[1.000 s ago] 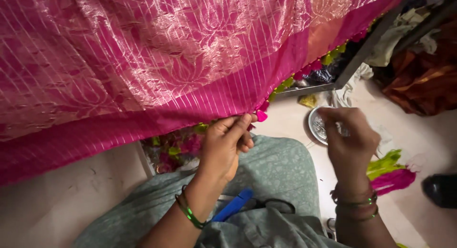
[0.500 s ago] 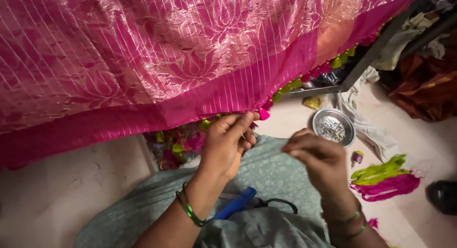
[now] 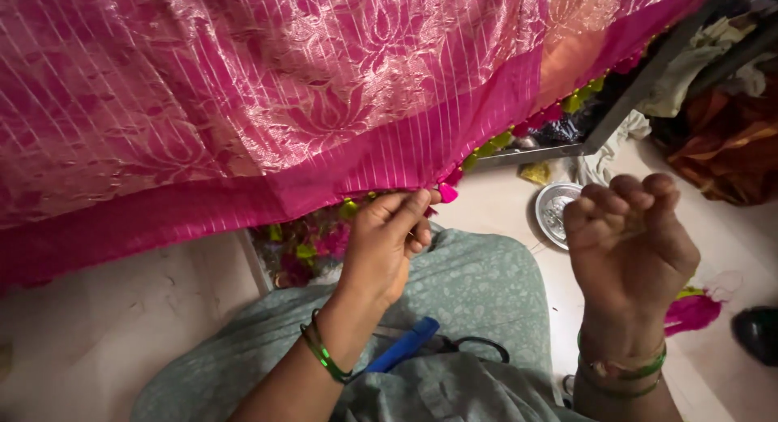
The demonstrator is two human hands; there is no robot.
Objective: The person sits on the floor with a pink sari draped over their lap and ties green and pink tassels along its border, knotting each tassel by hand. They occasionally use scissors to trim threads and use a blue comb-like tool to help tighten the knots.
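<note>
A large pink cloth [image 3: 267,106] with a gold flower weave and a plain magenta border hangs across the top of the view. My left hand [image 3: 387,244] pinches the border's lower edge next to a small pink tassel [image 3: 447,192]. My right hand [image 3: 628,235] is raised to the right, apart from the cloth, its fingers curled shut toward me. A thin thread seems to run from it toward the cloth edge, too fine to be sure. Green bangles sit on both wrists.
A blue-handled tool [image 3: 403,347] lies on my lap on grey-green fabric [image 3: 478,292]. A small round metal dish [image 3: 555,211] stands on the floor by my right hand. Pink and green thread bundles [image 3: 693,310] lie at right. Heaped clothes [image 3: 729,138] fill the far right.
My right hand has risen from low near my lap to the right and turned its curled fingers toward me. My left hand kept its pinch on the cloth edge.
</note>
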